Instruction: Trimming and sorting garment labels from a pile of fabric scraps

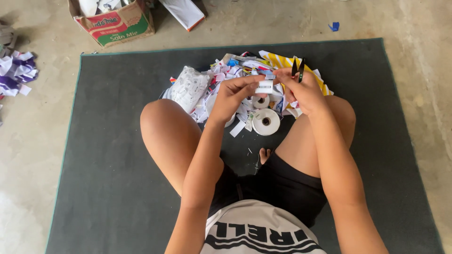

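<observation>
Hands meet above the pile in front of your crossed legs. Your left hand (234,96) pinches one end of a small white label (264,86) between thumb and fingers, and your right hand (301,91) pinches the other end, so the label is stretched between them, up off the mat. Your right hand also grips black snips (298,68), whose two pointed blades stick up past the knuckles, slightly apart; the handle is buried in your palm and cannot be made out.

Below the label lies a heap of cut labels and scraps (226,75), too jumbled to tell piece from piece. A white crumpled bag (188,87) lies at its left edge, and a yellow striped cloth (282,61) shows behind your right hand, mostly covered. Two white ribbon rolls (266,121) sit just under your hands, the smaller one partly hidden by your fingers.

Everything rests on a dark grey mat (108,164) on the concrete floor. A cardboard box (115,23) stands beyond the mat's far left corner, cut off by the frame's top edge, and a purple-and-white scrap pile (16,70) is clipped at the left edge.
</observation>
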